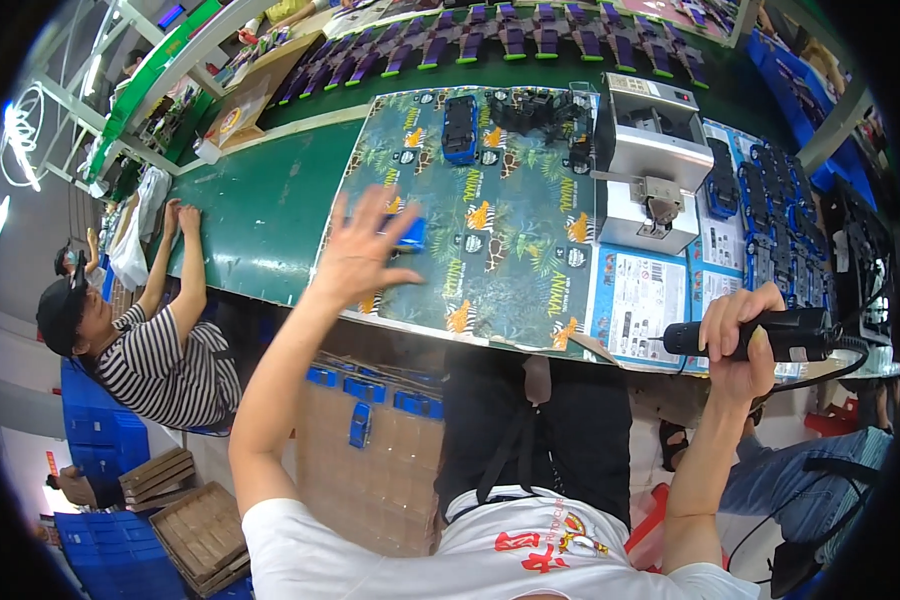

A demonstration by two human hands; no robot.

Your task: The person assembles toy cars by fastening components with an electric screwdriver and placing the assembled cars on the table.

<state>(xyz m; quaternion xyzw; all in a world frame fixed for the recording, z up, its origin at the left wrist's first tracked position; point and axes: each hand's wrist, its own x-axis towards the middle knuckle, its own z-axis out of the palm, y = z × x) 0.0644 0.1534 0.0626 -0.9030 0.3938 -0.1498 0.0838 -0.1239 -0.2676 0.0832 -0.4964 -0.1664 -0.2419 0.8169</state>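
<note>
My left hand [362, 250] is spread open above the patterned mat [440, 285], partly covering a small blue toy car body [410, 236]; whether the fingers touch it I cannot tell. In my right hand [742, 345], a black electric screwdriver [802, 328] lies sideways with its bit pointing left, over the table's front edge. Farther back on the mat sits a blue toy car with a dark underside [459, 132]. Beside it is a pile of black plastic parts [530, 110].
A grey-white metal machine [654, 155] stands right of the mat. Rows of blue-black car parts [775, 215] lie beyond it. Purple and green pieces [515, 42] line the far belt. A co-worker in stripes [175, 365] is at left. Below, a cardboard box [370, 480] holds blue cars.
</note>
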